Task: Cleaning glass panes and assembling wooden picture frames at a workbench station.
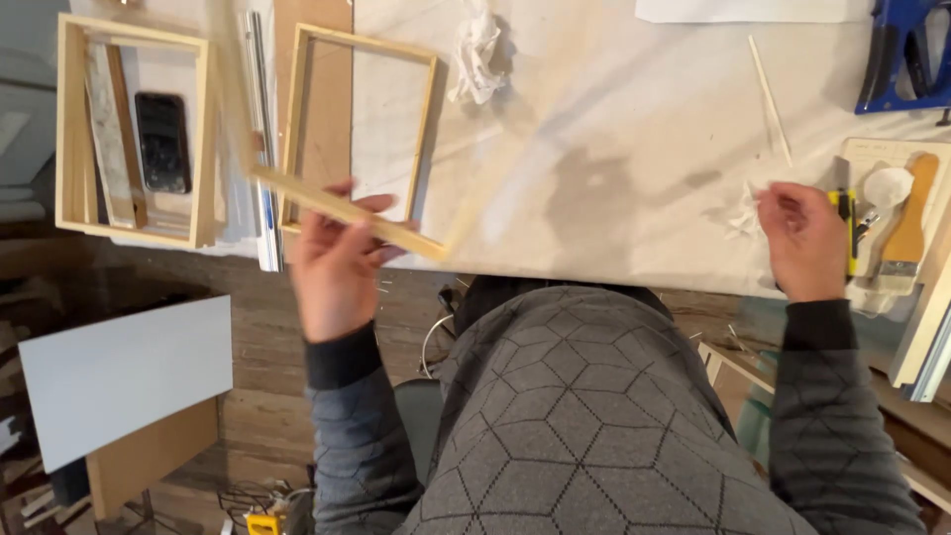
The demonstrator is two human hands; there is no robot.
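1 wooden strip [342, 210] in left hand [335, 266] slants lower-right.

Left hand [335, 260] raised, fingers curled in grip; right hand [804, 241] lowered, seemingly loosely closed.

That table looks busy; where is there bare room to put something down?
The widest free patch of the table lies between the crumpled paper and the thin stick, down to the near edge. The left end is crowded with two wooden frames, one holding a phone. By the right hand, a brush and small tools fill the corner.
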